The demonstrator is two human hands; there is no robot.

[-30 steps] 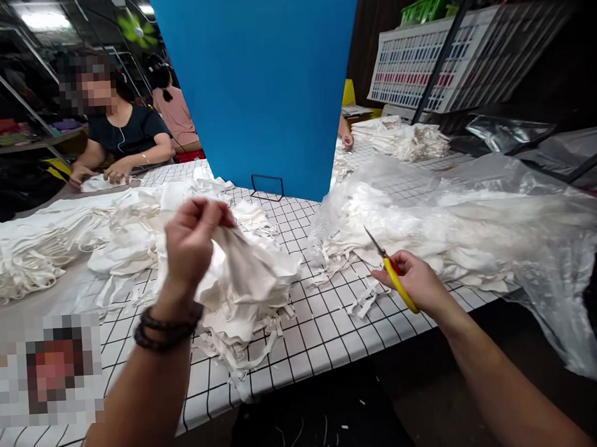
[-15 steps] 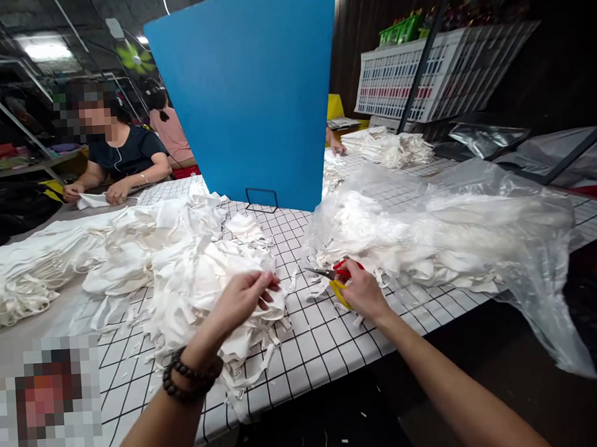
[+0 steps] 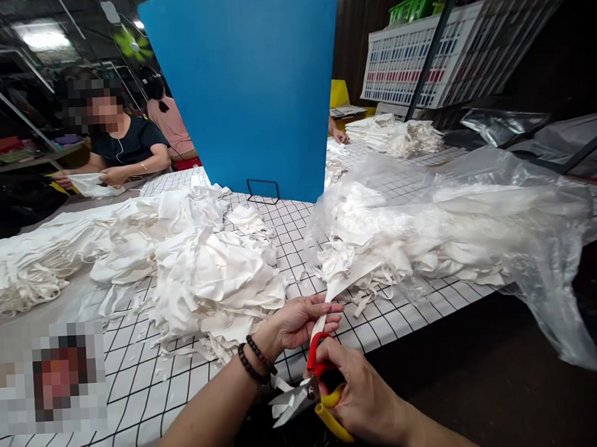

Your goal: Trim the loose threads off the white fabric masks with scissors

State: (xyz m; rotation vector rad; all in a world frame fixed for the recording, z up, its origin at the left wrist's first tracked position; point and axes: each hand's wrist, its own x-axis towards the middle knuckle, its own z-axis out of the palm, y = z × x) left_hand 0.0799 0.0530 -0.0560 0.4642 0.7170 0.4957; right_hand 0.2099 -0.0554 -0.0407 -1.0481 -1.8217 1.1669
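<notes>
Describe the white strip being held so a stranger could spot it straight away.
Start at the tall blue divider board on the grid-patterned table, then drop to the near edge. There the left hand pinches a narrow white fabric strip trailing from the bagged pile, above the red-and-yellow scissors in the right hand. It alone is lifted taut.

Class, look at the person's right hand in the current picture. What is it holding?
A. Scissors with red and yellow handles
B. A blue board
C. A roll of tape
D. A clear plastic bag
A: the right hand grips scissors with red and yellow handles, beside the left hand pinching a white fabric strip.
</notes>
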